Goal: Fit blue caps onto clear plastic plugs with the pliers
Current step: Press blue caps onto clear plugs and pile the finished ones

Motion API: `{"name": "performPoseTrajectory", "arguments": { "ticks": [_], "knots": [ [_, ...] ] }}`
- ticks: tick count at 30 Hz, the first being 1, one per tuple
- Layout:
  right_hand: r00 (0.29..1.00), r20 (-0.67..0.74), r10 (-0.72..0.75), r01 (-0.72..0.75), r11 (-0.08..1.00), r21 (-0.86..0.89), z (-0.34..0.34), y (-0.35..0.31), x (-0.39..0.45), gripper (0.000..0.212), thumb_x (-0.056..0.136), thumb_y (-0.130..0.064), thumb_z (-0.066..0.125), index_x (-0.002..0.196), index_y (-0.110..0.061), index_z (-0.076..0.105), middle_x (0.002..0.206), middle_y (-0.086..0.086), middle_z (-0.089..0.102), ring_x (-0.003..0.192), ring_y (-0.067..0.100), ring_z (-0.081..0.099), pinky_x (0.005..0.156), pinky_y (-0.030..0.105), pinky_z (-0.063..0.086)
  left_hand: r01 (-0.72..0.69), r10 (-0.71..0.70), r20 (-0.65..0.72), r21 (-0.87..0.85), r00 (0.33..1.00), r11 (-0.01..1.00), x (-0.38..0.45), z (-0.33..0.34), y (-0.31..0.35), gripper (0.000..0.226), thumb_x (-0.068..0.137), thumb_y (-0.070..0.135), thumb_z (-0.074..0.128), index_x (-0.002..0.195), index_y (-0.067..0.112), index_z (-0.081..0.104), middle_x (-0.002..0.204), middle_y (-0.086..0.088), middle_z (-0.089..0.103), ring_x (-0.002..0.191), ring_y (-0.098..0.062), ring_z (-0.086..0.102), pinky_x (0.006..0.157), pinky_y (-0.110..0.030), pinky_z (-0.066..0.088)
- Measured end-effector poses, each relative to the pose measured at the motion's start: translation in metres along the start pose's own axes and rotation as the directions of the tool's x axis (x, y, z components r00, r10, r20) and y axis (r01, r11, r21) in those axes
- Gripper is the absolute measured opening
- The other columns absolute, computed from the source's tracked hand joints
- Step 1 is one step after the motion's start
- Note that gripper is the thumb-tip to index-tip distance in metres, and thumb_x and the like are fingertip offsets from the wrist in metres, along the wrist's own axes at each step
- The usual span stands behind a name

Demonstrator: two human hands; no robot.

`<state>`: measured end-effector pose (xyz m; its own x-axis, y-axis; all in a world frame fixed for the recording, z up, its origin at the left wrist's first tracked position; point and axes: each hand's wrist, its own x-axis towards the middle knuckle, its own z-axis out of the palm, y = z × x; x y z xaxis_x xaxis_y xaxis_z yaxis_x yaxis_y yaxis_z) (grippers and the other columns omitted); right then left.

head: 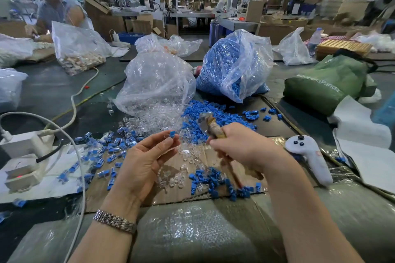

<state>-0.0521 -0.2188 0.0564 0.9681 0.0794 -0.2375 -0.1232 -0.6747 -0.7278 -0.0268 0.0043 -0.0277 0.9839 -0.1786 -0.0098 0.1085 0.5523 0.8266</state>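
My left hand (147, 156) is raised palm up and pinches a clear plug with a blue cap (171, 134) at its fingertips. My right hand (239, 145) grips the taped handles of the pliers (210, 126), whose blurred jaws point up and left, a short way right of the capped plug. Loose blue caps (205, 117) and clear plugs (158, 117) spill over the table behind my hands. More caps (213, 181) and plugs (171, 179) lie on the cardboard sheet (175, 192) below. Assembled blue-and-clear pieces (102, 151) are scattered at the left.
A clear bag of plugs (156, 79) and a bag of blue caps (233, 66) stand behind. A white power strip (23, 156) with cables sits left, a white controller (310, 156) and green bag (327, 81) right. Another person (53, 4) works at far left.
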Motion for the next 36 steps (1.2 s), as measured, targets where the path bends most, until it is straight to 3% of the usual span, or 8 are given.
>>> {"name": "performPoseTrajectory", "arguments": {
  "ticks": [3, 9, 13, 18, 23, 27, 32, 36],
  "knots": [
    [0.982, 0.187, -0.039, 0.026, 0.997, 0.072, 0.011, -0.009, -0.01, 0.024, 0.1, -0.014, 0.059, 0.106, 0.008, 0.063, 0.102, 0.024, 0.072, 0.096, 0.034, 0.073, 0.091, 0.046, 0.06, -0.029, 0.029, -0.006, -0.012, 1.0, 1.0, 0.001, 0.001, 0.001, 0.023, 0.079, 0.005, 0.072, 0.1, 0.008, 0.081, 0.111, -0.016, 0.076, 0.105, -0.024, 0.074, 0.082, -0.027, 0.06],
    [0.962, 0.26, -0.088, 0.066, 0.994, 0.093, 0.031, -0.017, -0.013, 0.015, 0.104, -0.019, 0.057, 0.1, -0.005, 0.061, 0.101, 0.016, 0.075, 0.087, 0.021, 0.072, 0.09, 0.045, 0.061, -0.036, 0.037, 0.031, -0.042, 0.999, 0.998, 0.0, 0.001, 0.001, 0.023, 0.078, 0.002, 0.071, 0.099, 0.006, 0.081, 0.105, -0.014, 0.077, 0.099, -0.024, 0.075, 0.082, -0.029, 0.06],
    [0.959, 0.266, -0.103, 0.079, 0.992, 0.101, 0.032, -0.019, -0.016, 0.013, 0.104, -0.018, 0.055, 0.097, -0.008, 0.06, 0.105, 0.016, 0.075, 0.083, 0.019, 0.072, 0.089, 0.047, 0.061, -0.058, 0.057, 0.028, 0.029, 0.998, 0.998, -0.001, 0.001, 0.0, 0.024, 0.077, 0.003, 0.072, 0.099, 0.008, 0.081, 0.105, -0.014, 0.077, 0.099, -0.023, 0.074, 0.084, -0.028, 0.059],
    [0.967, 0.223, -0.124, 0.107, 0.991, 0.086, 0.039, -0.017, -0.017, 0.021, 0.106, -0.026, 0.054, 0.092, -0.011, 0.058, 0.094, 0.012, 0.075, 0.076, 0.019, 0.071, 0.086, 0.045, 0.059, -0.052, 0.051, 0.021, 0.053, 0.998, 0.997, -0.001, 0.0, -0.001, 0.025, 0.078, 0.003, 0.074, 0.102, 0.006, 0.08, 0.109, -0.017, 0.076, 0.102, -0.026, 0.074, 0.085, -0.03, 0.06],
    [0.991, 0.098, -0.086, 0.077, 0.993, 0.09, 0.058, -0.016, -0.012, 0.034, 0.104, -0.041, 0.054, 0.088, -0.012, 0.054, 0.082, 0.011, 0.06, 0.075, 0.027, 0.062, 0.087, 0.058, 0.057, -0.068, 0.069, -0.005, 0.091, 0.998, 0.994, -0.001, 0.002, -0.001, 0.027, 0.075, 0.007, 0.075, 0.102, 0.009, 0.081, 0.108, -0.016, 0.076, 0.101, -0.025, 0.074, 0.083, -0.027, 0.06],
    [0.992, 0.108, -0.072, 0.061, 0.993, 0.099, 0.061, -0.014, -0.01, 0.034, 0.104, -0.042, 0.053, 0.085, -0.013, 0.052, 0.079, 0.009, 0.055, 0.072, 0.024, 0.056, 0.087, 0.057, 0.057, -0.067, 0.069, -0.01, 0.132, 0.998, 0.989, -0.005, 0.002, 0.0, 0.027, 0.077, 0.009, 0.074, 0.104, 0.009, 0.08, 0.111, -0.017, 0.076, 0.103, -0.026, 0.074, 0.081, -0.026, 0.061],
    [0.985, 0.165, -0.053, 0.018, 0.979, 0.205, 0.055, -0.011, -0.013, 0.033, 0.104, -0.043, 0.052, 0.091, -0.013, 0.057, 0.084, 0.014, 0.071, 0.078, 0.035, 0.074, 0.077, 0.044, 0.059, -0.088, 0.096, -0.025, 0.214, 0.995, 0.973, -0.008, 0.008, 0.001, 0.026, 0.077, 0.013, 0.075, 0.102, 0.012, 0.081, 0.107, -0.017, 0.077, 0.099, -0.026, 0.075, 0.078, -0.025, 0.061],
    [0.985, 0.167, -0.045, 0.022, 0.99, 0.138, 0.056, -0.012, -0.012, 0.035, 0.104, -0.046, 0.052, 0.09, -0.014, 0.058, 0.09, 0.016, 0.073, 0.091, 0.039, 0.074, 0.09, 0.055, 0.058, -0.105, 0.117, -0.021, 0.305, 0.993, 0.947, -0.01, 0.008, 0.0, 0.023, 0.078, 0.016, 0.075, 0.1, 0.018, 0.081, 0.102, -0.015, 0.078, 0.094, -0.025, 0.076, 0.072, -0.024, 0.061]
  ]
}}
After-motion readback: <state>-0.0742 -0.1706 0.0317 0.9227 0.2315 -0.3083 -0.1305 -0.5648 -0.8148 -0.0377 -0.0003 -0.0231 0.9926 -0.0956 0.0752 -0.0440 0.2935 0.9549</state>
